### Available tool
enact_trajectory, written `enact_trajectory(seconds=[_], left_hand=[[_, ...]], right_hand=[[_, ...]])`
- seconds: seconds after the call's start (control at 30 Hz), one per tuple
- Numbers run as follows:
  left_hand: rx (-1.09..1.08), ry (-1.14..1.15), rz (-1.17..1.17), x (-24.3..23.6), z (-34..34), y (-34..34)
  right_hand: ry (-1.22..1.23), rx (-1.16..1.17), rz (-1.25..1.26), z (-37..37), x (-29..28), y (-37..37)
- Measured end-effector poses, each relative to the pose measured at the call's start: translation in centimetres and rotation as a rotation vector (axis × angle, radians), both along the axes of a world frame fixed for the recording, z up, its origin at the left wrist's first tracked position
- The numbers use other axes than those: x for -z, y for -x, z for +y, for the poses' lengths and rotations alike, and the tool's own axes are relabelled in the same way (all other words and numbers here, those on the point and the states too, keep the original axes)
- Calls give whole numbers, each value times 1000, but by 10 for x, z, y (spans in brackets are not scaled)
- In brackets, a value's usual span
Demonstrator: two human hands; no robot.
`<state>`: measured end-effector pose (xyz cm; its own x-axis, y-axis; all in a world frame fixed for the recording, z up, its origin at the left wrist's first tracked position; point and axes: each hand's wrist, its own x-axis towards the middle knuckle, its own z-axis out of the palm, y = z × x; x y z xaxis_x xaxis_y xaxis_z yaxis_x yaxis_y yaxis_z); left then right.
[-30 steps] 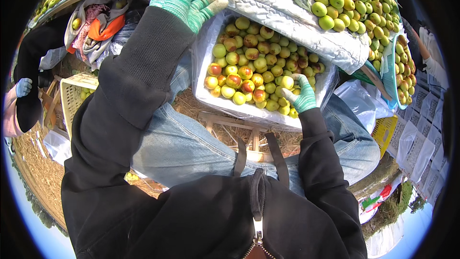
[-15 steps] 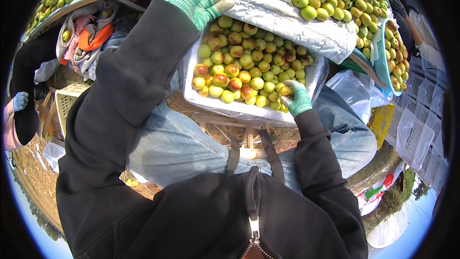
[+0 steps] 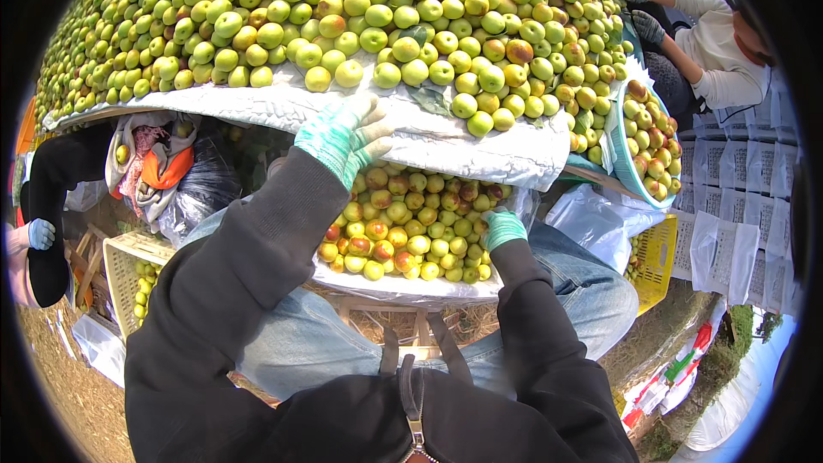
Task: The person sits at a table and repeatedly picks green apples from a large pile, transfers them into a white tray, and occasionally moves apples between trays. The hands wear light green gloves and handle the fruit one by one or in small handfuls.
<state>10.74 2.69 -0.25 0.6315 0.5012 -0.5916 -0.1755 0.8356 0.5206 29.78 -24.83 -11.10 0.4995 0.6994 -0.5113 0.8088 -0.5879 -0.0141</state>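
Observation:
My left hand (image 3: pixel 343 139), in a green and white glove, is open above the near edge of the pale quilted cloth (image 3: pixel 480 154), its fingers apart and pointing right. My right hand (image 3: pixel 504 230), gloved alike, is at the right side of a white plastic-lined box (image 3: pixel 411 289). Its fingers are curled in among the fruit; the tips are hidden, and whether they hold one cannot be seen. Green and reddish-brown jujubes (image 3: pixel 403 231) fill the box, which sits between my knees. Beyond the cloth edge spreads a big heap of mostly green jujubes (image 3: pixel 291 13).
At the right are a blue basket (image 3: pixel 621 141) of jujubes, a yellow crate (image 3: pixel 658 261) and stacked grey crates (image 3: pixel 729 167). A co-worker's gloved hands (image 3: pixel 643 21) are at the heap's far right. Left, a cream crate (image 3: pixel 120 279) holds fruit near bundled clothes (image 3: pixel 163 163); another person's gloved hand (image 3: pixel 40 234) shows.
The view has tilted up, showing more of the heap, with the box lower in the picture. My right hand's fingers have curled in more among the jujubes. My left hand stays open near the cloth edge.

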Motion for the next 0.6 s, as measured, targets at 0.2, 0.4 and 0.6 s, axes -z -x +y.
enact_trajectory(seconds=[0.2,0.4,0.6], left_hand=[[205,-92,-130,-12,-28,-29],[367,-26,87,-23,-39,-64],[264,44,-60,-8,-31,-73]], right_hand=[[-1014,-42,-49,93,-112,-35],[-435,-333,-343,189,-111,-65],[-1147,326,215,162,-127,-120]])
